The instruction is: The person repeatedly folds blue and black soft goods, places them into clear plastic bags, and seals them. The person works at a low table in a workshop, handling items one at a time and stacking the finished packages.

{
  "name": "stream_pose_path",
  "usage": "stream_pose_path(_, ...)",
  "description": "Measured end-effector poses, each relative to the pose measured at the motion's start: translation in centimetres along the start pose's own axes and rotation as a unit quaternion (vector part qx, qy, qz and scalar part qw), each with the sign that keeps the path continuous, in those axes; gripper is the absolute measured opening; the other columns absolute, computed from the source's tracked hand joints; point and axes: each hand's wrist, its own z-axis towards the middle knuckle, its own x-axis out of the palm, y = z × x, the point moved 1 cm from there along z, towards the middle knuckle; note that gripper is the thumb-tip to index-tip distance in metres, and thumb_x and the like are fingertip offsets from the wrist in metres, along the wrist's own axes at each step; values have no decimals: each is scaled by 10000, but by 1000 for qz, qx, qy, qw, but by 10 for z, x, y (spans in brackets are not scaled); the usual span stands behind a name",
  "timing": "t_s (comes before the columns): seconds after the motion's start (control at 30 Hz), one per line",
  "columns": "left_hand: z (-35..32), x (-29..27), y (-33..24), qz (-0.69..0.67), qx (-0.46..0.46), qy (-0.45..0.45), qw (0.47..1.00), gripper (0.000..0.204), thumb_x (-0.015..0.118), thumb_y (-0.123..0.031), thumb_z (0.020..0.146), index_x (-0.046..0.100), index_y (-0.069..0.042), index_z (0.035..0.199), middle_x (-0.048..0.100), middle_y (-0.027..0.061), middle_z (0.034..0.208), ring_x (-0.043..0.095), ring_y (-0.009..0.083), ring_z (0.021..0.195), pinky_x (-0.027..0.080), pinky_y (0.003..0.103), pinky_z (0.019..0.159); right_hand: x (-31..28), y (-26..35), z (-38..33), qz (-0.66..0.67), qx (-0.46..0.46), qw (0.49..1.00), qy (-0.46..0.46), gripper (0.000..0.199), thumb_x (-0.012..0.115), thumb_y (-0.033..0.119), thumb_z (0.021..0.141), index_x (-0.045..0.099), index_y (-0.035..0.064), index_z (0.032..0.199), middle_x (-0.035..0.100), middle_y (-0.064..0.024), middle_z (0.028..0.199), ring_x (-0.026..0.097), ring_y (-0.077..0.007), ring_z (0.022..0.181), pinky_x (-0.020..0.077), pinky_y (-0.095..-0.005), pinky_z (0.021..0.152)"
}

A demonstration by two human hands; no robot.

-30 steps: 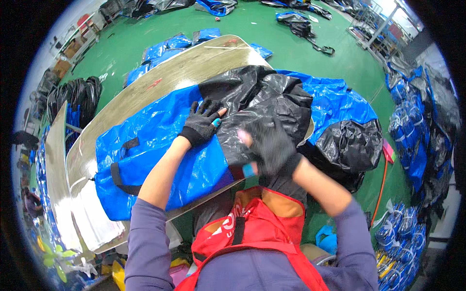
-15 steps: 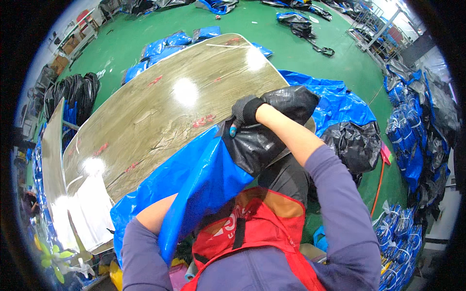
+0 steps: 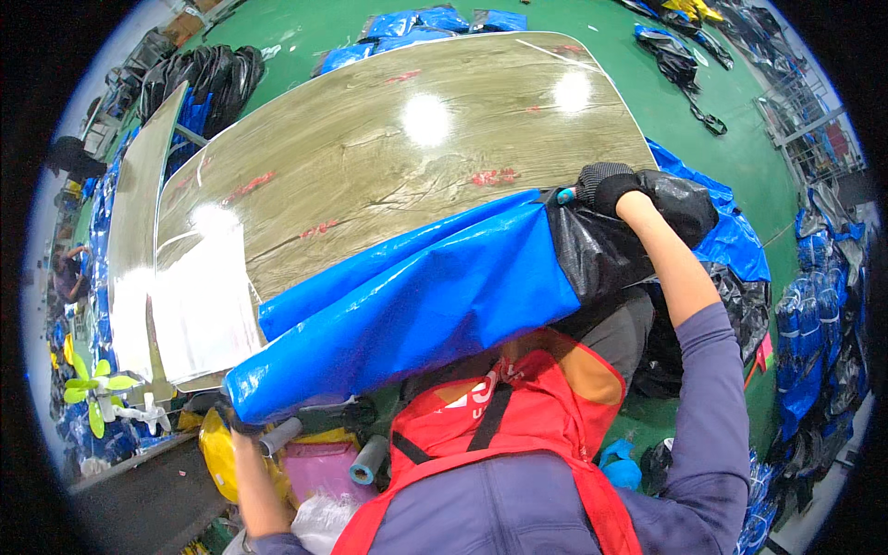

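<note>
A blue and black plastic tarpaulin bag lies stretched along the near edge of a wood-patterned table. At the right, my right hand, in a dark knit glove with a blue-green cover on one fingertip, is closed on the bag's black part. My left hand, also dark-gloved, is low at the left end of the blue part. It touches or is close to that end; its fingers are blurred and partly hidden. More blue and black sheeting hangs past the table's right end.
Packed blue bundles lie on the green floor beyond the table. A small green-bladed fan stands at lower left. Near my left arm are a yellow bag and rolls, one blue-grey. Tied blue stacks line the right.
My left arm has come out from under the blue sheet and moved to its left end. The sheet now lies flatter and longer along the table edge. My right hand keeps its grip.
</note>
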Motion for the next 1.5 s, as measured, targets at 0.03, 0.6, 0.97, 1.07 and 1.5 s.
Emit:
stream_pose_path(0.03, -10, 3, 20, -39, 64, -73, 995, 507, 582, -221, 926, 436, -47, 1379, 458, 154, 1385, 404, 283, 1277, 290, 415, 1092, 0, 1, 1, 9, -16, 1000, -2, 542, 494, 527, 878, 689, 48, 1039, 658, -201, 1076, 650, -333, 1006, 508, -438, 857)
stream_pose_path(0.6, 65, 99, -65, 632, 268, -108, 719, 388, 504, -173, 903, 622, -367, 1217, 396, 169, 1456, 469, 419, 1233, 376, 435, 1043, 60, -37, 2, 40, 24, 993, -106, 581, 429, 574, 890, 725, 78, 954, 679, -189, 985, 664, -351, 927, 503, -458, 817)
stream_pose_path(0.97, 78, 452, -148, 589, 421, 164, 670, 794, 567, -538, 804, 368, -84, 1424, 321, 232, 1475, 236, 403, 1395, 66, 595, 1124, 32, -28, -41, 41, -20, 967, -249, 418, 533, 465, 838, 721, 108, 948, 688, -170, 949, 655, -325, 903, 466, -487, 809)
stream_pose_path(1.07, 99, 468, -109, 555, 513, 70, 651, 840, 527, -632, 798, 375, -91, 1423, 290, 240, 1489, 220, 403, 1401, 20, 621, 1109, 32, -64, -89, -36, -76, 879, -468, 342, 617, 339, 773, 672, 165, 1063, 621, -128, 998, 599, -315, 952, 476, -474, 806)
stream_pose_path(1.5, 103, 506, -100, 517, 509, 95, 681, 952, 584, -661, 740, 361, -32, 1419, 245, 238, 1508, 157, 452, 1401, 62, 596, 1116, 206, -153, -79, 691, 112, 532, -477, 653, 716, 418, 792, 521, 3, 1258, 581, -183, 1220, 548, -293, 1103, 425, -394, 962)
